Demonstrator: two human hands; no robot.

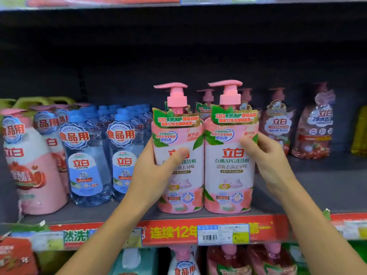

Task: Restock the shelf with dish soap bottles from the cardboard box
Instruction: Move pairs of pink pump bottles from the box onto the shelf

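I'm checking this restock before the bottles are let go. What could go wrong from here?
1. Both pink pump bottles, the left pump bottle and the right pump bottle, stand close to the shelf edge; released here, a nudge might tip them off.
2. The left hand is close beside the blue bottles; it could knock them when it pulls back.
3. Pushed back, they may bump the pump bottles behind.

Before you, the grey shelf (317, 187) carries two upright pink pump bottles (179, 155) touching at its front edge. Blue bottles (87, 155) stand left; red pouches (313, 132) sit right.
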